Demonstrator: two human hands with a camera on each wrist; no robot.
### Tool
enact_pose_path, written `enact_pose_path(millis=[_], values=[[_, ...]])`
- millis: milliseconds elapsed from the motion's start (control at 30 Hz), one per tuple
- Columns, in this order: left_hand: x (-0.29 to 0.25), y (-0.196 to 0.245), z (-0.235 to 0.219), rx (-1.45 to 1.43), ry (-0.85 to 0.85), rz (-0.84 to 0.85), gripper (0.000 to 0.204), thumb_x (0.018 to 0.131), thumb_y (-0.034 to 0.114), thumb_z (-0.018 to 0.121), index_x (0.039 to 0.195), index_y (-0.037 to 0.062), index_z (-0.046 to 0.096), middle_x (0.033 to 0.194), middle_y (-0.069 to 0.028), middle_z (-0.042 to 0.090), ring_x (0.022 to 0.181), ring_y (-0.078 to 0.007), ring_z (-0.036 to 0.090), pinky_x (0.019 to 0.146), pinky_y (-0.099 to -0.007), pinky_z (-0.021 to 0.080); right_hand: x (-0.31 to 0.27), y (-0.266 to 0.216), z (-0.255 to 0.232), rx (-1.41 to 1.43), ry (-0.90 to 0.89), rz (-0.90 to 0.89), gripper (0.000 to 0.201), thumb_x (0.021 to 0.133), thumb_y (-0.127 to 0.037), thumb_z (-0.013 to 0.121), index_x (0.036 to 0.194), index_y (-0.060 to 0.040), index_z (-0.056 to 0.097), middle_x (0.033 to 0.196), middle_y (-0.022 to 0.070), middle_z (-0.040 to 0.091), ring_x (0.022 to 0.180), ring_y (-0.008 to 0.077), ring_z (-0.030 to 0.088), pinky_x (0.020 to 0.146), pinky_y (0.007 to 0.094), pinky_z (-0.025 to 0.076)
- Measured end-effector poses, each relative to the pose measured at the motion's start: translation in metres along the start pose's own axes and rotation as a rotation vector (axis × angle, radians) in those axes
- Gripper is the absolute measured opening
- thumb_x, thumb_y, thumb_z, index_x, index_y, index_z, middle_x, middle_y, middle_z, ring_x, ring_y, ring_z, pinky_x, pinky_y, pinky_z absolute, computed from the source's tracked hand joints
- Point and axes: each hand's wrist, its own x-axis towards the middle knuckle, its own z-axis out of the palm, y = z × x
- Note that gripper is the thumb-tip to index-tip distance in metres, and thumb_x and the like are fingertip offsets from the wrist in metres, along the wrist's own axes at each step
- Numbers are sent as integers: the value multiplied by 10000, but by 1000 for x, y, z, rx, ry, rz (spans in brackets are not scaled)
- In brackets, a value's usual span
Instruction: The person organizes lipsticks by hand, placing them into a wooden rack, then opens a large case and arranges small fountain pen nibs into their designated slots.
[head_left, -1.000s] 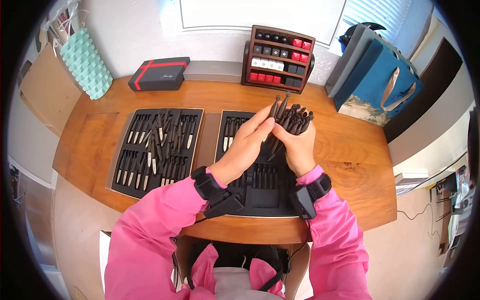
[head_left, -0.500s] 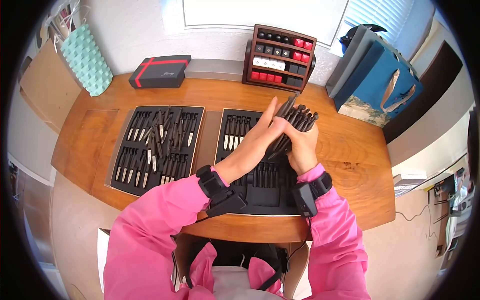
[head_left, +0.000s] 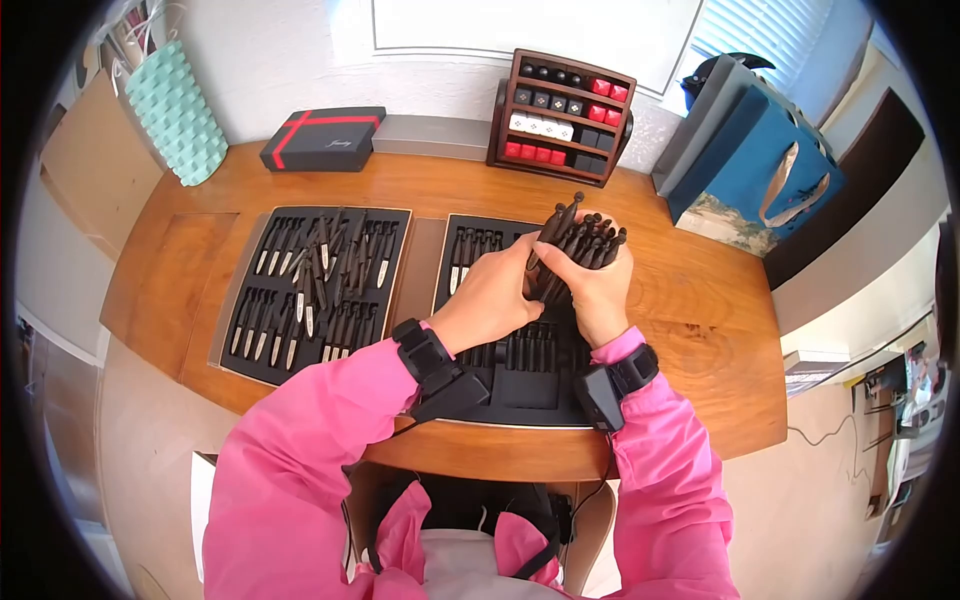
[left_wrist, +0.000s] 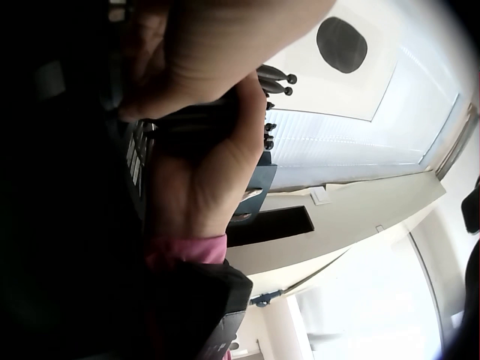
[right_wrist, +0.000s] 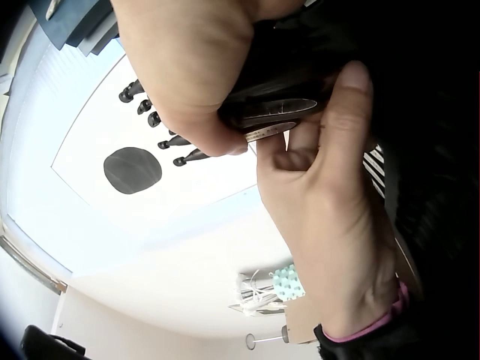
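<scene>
A bunch of dark, round-topped pens (head_left: 590, 240) stands in the right hand (head_left: 600, 295), whose fingers and thumb curl round it above the right black tray (head_left: 480, 408). Against the bunch's left side, the left hand (head_left: 495, 298) has its fingers curled about the pens. In the right wrist view the left hand (right_wrist: 330, 202) holds the lower ends, and two silvery tips (right_wrist: 274, 131) show beside its fingers. The left wrist view has the round pen tops (left_wrist: 289, 79) poking out past the right hand (left_wrist: 217, 180).
A left black tray (head_left: 235, 350) holds rows of pens with a loose pile on top. Behind stand a black box with red ribbon (head_left: 325, 140), a wooden rack of small boxes (head_left: 560, 110), a green woven holder (head_left: 175, 115) and a blue bag (head_left: 750, 170).
The left hand, which reached up along the bunch with straighter fingers, has drawn down and back to its lower left side. The right hand has kept its grip nearly in place.
</scene>
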Motion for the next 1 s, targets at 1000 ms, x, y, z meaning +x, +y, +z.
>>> enact_pose_path(millis=[1000], values=[[3, -11, 12, -639, 54, 218, 653, 891, 44, 700, 1475, 40, 407, 1395, -70, 509, 1293, -154, 498, 1093, -318, 404, -2, 22, -7, -270, -252, -40, 472, 726, -26, 834, 1143, -34, 614, 1052, 33, 682, 974, 117, 644, 895, 296, 532]])
